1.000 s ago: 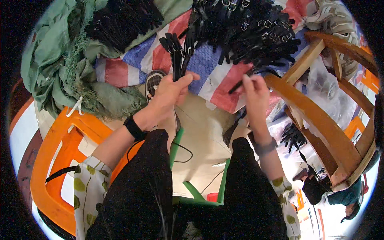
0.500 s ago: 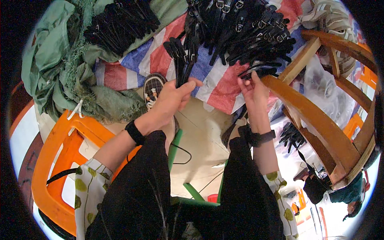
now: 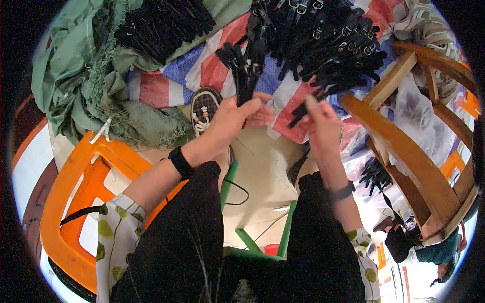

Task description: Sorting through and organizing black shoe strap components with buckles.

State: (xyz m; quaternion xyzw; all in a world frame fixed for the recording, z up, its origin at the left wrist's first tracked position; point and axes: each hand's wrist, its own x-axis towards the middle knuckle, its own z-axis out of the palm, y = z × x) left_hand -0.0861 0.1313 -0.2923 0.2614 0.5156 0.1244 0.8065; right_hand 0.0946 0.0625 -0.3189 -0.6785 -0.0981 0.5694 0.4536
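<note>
My left hand [image 3: 222,121] is closed round a bundle of black buckled straps [image 3: 246,70], which stand up out of the fist. The fingers at its right side are partly spread. In my right hand [image 3: 323,126], thumb and fingertips pinch one black strap [image 3: 298,115]; motion blurs the fingertips. Just beyond both hands lies a large pile of black straps with silver buckles [image 3: 338,48], spread on a red, white and blue woven plastic sheet [image 3: 212,73]. A second black pile [image 3: 164,28] rests on green sacking at the far left.
Green sacking [image 3: 70,76] is heaped at the left, above an orange plastic stool [image 3: 53,212]. A wooden chair frame [image 3: 399,141] stands close to my right arm, with clear plastic [image 3: 411,116] behind it. Green bars [image 3: 247,241] cross between my legs. Another person [image 3: 434,247] is at lower right.
The right hand has drawn a strap away from the pile, toward me and the left hand. The left hand keeps its bundle, its fingers more spread. The whole view has shifted slightly.
</note>
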